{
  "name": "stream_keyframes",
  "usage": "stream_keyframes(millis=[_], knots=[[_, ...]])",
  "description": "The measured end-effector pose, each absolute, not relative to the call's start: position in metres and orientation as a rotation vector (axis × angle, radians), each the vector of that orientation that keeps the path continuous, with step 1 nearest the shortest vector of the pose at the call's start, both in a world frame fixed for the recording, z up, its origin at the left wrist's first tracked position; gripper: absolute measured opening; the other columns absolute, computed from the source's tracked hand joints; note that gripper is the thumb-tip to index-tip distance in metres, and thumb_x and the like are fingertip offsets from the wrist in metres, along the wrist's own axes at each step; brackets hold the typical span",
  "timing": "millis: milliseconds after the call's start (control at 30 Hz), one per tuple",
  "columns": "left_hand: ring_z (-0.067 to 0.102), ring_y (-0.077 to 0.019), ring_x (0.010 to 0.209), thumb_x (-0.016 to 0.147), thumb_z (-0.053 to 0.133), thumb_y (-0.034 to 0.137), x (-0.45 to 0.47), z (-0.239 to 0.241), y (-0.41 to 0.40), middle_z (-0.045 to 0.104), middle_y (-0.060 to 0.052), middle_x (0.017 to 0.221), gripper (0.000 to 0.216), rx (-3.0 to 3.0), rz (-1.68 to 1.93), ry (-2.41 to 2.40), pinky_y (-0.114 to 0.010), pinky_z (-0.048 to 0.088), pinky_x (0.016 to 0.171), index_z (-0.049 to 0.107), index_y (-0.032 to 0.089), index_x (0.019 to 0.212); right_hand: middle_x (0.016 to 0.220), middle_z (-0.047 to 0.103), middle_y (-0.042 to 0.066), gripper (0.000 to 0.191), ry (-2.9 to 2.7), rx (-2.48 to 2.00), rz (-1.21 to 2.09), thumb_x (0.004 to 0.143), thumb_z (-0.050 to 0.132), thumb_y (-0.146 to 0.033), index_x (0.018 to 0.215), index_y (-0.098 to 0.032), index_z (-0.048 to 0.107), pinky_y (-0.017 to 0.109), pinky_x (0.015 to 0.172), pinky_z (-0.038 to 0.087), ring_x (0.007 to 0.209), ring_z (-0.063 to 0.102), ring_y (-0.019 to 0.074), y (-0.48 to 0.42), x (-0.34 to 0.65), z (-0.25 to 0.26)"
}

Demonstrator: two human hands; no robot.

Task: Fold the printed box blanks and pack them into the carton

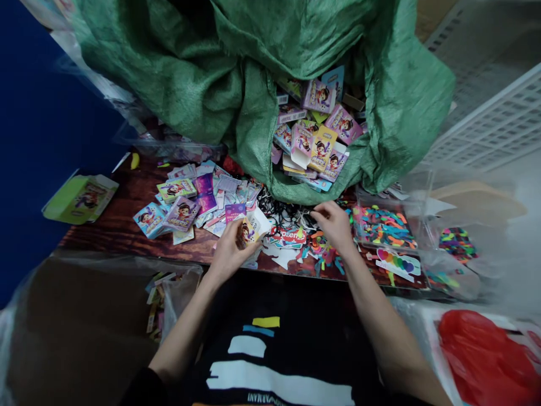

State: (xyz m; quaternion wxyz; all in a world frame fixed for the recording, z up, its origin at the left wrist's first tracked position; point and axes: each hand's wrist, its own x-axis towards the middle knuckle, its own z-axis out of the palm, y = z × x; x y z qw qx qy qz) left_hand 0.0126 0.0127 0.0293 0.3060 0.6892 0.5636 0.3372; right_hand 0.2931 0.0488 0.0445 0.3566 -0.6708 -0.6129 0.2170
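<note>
A green sack [186, 84] slumped beyond both grips, its mouth filled with small printed boxes [323, 148]. A dark wood-patterned table [127, 194] spread beneath the 2 hands. Nearer the body than the left grip, and off to its left, stood a brown box [84, 316] with a clear plastic liner. Well to the right of the right grip, and nearer the body, lay a red plastic bag [486, 355]. A pile of printed cards [228, 185] spread beyond the left grip and to its left, with an opened green carton [82, 197] farther left. Just right of the right grip, a clear tray [386, 246] held bright coloured pieces [382, 223]. Tangled black cords [276, 211] lay between the 2 grips. The left hand [230, 247] was closed around a small yellow carton [249, 230], its white flap pointing towards the right grip. The right hand [335, 225] had its thumb and fingers curled near the cords; whether they pinched anything could not be told. A red "Supreme" sticker [289, 237] lay between the grips, slightly nearer the body than the cords
</note>
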Motion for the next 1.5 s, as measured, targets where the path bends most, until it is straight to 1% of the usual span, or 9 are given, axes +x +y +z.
stream_keyframes(millis=[133,333,433,533,600,700,833,1033,1500], knots=[[0.063,-0.0241,0.101,0.078,0.072,0.039,0.004,0.027,0.017,0.063,-0.009,0.113,0.054,1.763,0.893,1.53,-0.037,0.055,0.085,0.054,0.019,0.125,0.071,0.059,0.0,0.022,-1.182,-1.517,0.818,0.072,0.071,-0.041,0.072,-0.023,0.06,0.031,0.062,0.044,0.064,0.052,0.0165,0.043,0.319,0.072],[0.062,-0.0246,0.103,0.078,0.072,0.037,0.011,0.029,0.018,0.063,-0.011,0.115,0.054,1.744,0.912,1.486,-0.038,0.055,0.087,0.054,0.016,0.124,0.117,0.067,0.008,0.035,-0.928,-1.221,1.028,0.075,0.065,-0.048,0.063,-0.023,0.043,0.04,0.079,0.053,0.107,0.062,0.0261,0.031,0.323,0.11],[0.062,-0.0253,0.105,0.077,0.073,0.039,0.01,0.029,0.017,0.063,-0.011,0.116,0.055,1.738,0.911,1.479,-0.038,0.055,0.087,0.054,0.017,0.124,0.101,0.072,0.008,0.036,-0.925,-1.253,1.26,0.074,0.063,-0.049,0.064,-0.023,0.039,0.034,0.062,0.051,0.083,0.066,0.0219,0.027,0.304,0.101],[0.062,-0.0252,0.104,0.077,0.073,0.038,0.009,0.03,0.015,0.063,-0.011,0.115,0.055,1.742,0.916,1.483,-0.039,0.055,0.088,0.054,0.016,0.124,0.07,0.069,0.003,0.034,-1.064,-1.283,1.596,0.072,0.066,-0.043,0.064,-0.023,0.041,0.024,0.041,0.032,0.042,0.044,0.0097,0.035,0.272,0.076],[0.063,-0.0246,0.104,0.077,0.073,0.037,0.009,0.031,0.013,0.064,-0.01,0.115,0.055,1.751,0.918,1.482,-0.039,0.054,0.089,0.053,0.017,0.125,0.064,0.068,0.001,0.021,-1.28,-1.336,1.68,0.072,0.068,-0.037,0.074,-0.022,0.054,0.023,0.041,0.028,0.039,0.036,0.008,0.052,0.253,0.06],[0.063,-0.0241,0.104,0.077,0.072,0.036,0.007,0.032,0.011,0.064,-0.009,0.115,0.053,1.76,0.919,1.485,-0.038,0.054,0.088,0.054,0.019,0.124,0.067,0.071,0.005,0.018,-1.714,-1.661,1.193,0.077,0.061,-0.022,0.093,-0.018,0.069,0.027,0.054,0.042,0.056,0.057,0.0167,0.089,0.244,0.05],[0.063,-0.0241,0.103,0.077,0.072,0.035,0.0,0.03,0.01,0.064,-0.01,0.114,0.053,1.758,0.949,1.526,-0.037,0.054,0.088,0.054,0.018,0.123,0.097,0.076,0.015,0.025,-2.04,-2.016,0.434,0.083,0.055,-0.018,0.096,-0.015,0.076,0.035,0.075,0.048,0.088,0.068,0.0287,0.122,0.259,0.053],[0.063,-0.0248,0.106,0.077,0.072,0.036,-0.001,0.024,0.016,0.064,-0.011,0.117,0.054,1.744,0.954,1.5,-0.038,0.052,0.091,0.054,0.018,0.125,0.108,0.075,0.009,0.03,-2.423,-1.903,0.243,0.09,0.053,-0.024,0.112,-0.024,0.073,0.032,0.076,0.046,0.096,0.068,0.0256,0.108,0.259,0.047],[0.063,-0.0247,0.108,0.078,0.072,0.034,0.006,0.029,0.015,0.064,-0.009,0.118,0.055,1.813,0.931,1.477,-0.038,0.052,0.093,0.052,0.02,0.127,0.1,0.075,0.018,0.027,-2.373,-2.063,0.258,0.088,0.053,-0.021,0.103,-0.012,0.074,0.032,0.072,0.044,0.091,0.068,0.0296,0.112,0.249,0.042]])
